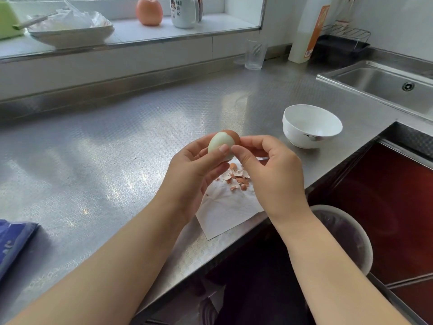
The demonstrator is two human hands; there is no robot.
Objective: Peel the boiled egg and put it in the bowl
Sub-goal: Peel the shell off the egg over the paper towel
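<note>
A boiled egg [221, 142] is half peeled: bare white on its near left side, brown shell on the far right side. My left hand [198, 167] holds it from below and the left, thumb on the white. My right hand [269, 170] pinches at the egg's right side, thumb tip against the shell edge. Both hands hover above the steel counter [112, 148]. Below them a white paper napkin [225, 212] carries several brown shell bits [236, 177]. A white bowl [311, 125] with nothing in it stands to the right, a little beyond the hands.
A sink [386, 83] lies at the far right. A clear glass [255, 55] and a tall white bottle [307, 29] stand at the back. A blue cloth [14, 242] sits at the left edge. Below the counter edge is a lined bin [346, 233]. The sill holds a dish, an orange egg-shaped thing and a mug.
</note>
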